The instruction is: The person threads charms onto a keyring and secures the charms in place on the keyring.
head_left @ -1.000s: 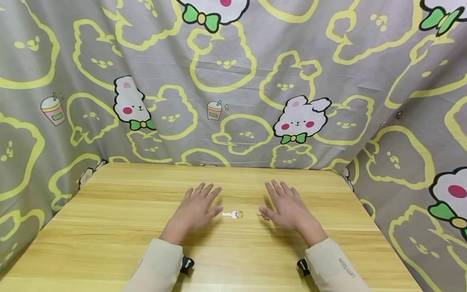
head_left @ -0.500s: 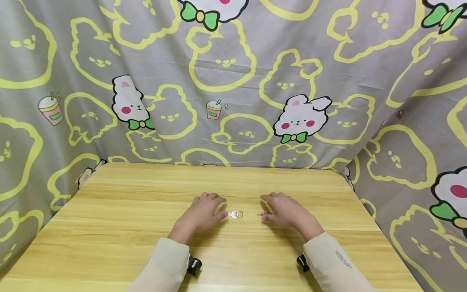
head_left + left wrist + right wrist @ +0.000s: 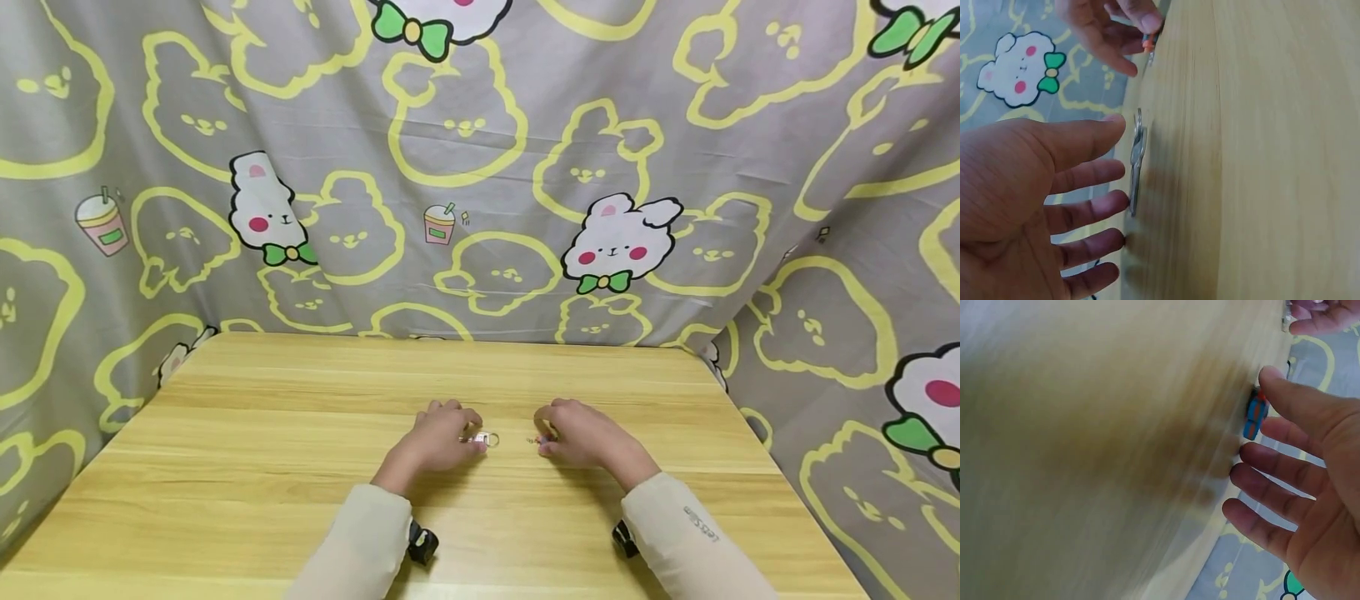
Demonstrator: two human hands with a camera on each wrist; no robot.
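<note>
Lying on the tabletop [image 3: 247, 500], in from its far edge, a ringed key [image 3: 1137, 161] is seen just beyond the fingertips [image 3: 1116, 201] of the left hand [image 3: 438, 440], held spread. A blue-and-orange charm [image 3: 1254, 417] is found just beside the thumb [image 3: 1282, 390] of the right hand [image 3: 587, 433], likewise spread; contact cannot be told.

Curtained nook, room type unclear (cartoon cloth [image 3: 337, 125] bordering table [image 3: 502, 533]).

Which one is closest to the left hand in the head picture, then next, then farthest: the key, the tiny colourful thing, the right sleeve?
Starting at the left hand:
1. key, right by its fingers
2. tiny colourful thing, farther right, by the right hand
3. right sleeve, farthest, at the lower right
</note>
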